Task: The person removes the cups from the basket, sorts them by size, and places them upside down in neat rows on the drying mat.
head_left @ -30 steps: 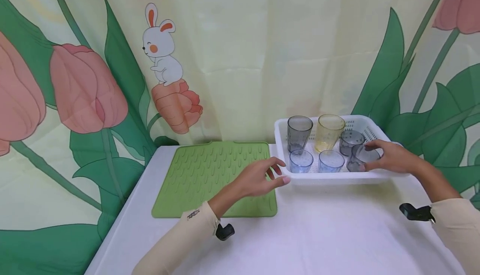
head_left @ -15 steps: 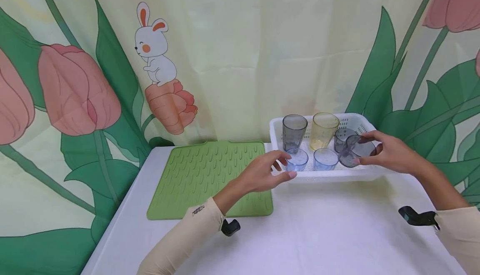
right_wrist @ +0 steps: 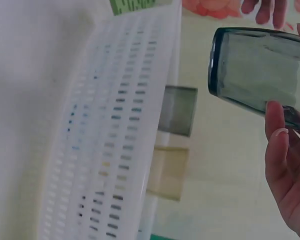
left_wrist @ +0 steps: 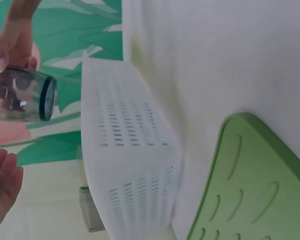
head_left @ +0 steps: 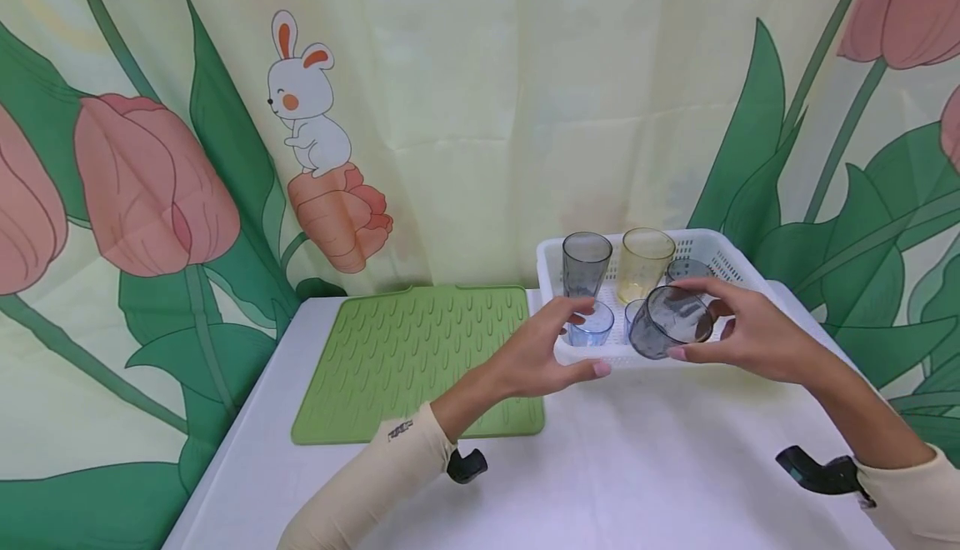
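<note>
My right hand (head_left: 757, 333) grips a short smoky-grey glass (head_left: 671, 321) by its side, tilted and raised above the front rim of the white basket (head_left: 720, 242). In the right wrist view that grey glass (right_wrist: 260, 70) lies sideways between thumb and fingers. My left hand (head_left: 543, 350) is spread with nothing in it, near the basket's front left corner; its fingers overlap a small blue glass (head_left: 590, 327) there. Inside the basket stand a tall grey glass (head_left: 586, 262), a tall yellow glass (head_left: 645, 262) and another short grey glass (head_left: 688, 268). A second blue glass (head_left: 632, 317) is mostly hidden behind the held one.
A green ribbed drying mat (head_left: 420, 358) lies on the white-covered table (head_left: 637, 467), left of the basket. Behind the table hangs a curtain (head_left: 465, 117) printed with tulips and a rabbit.
My right hand has lifted the short grey glass out of its place and carried it left and forward toward me. My left hand has shifted slightly right and its fingers have spread wider.
</note>
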Action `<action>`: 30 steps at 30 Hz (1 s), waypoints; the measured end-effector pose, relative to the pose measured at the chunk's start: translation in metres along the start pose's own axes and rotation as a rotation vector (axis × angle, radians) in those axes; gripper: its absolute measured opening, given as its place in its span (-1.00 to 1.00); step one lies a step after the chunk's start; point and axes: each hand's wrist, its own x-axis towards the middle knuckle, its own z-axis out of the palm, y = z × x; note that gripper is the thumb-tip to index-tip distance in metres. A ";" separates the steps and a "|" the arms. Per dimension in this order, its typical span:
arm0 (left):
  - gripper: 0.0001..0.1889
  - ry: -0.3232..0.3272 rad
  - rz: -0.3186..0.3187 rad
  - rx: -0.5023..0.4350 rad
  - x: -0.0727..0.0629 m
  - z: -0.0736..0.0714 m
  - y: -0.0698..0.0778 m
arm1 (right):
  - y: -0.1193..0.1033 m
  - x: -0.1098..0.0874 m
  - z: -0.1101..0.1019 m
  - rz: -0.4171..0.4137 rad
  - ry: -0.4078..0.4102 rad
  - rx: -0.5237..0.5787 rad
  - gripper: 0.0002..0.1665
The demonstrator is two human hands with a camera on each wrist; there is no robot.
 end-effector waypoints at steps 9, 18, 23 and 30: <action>-0.03 0.004 0.095 0.005 -0.004 0.002 0.012 | -0.036 -0.005 0.022 -0.131 -0.037 0.089 -0.03; -0.04 0.042 0.136 -0.010 -0.009 0.004 0.011 | -0.049 -0.003 0.034 -0.238 -0.081 0.150 -0.04; -0.08 0.070 0.197 -0.021 -0.010 0.005 0.008 | -0.052 0.000 0.036 -0.287 -0.094 0.168 -0.02; -0.07 0.070 0.224 0.051 -0.014 0.004 0.006 | -0.051 0.000 0.042 -0.301 -0.112 0.199 0.01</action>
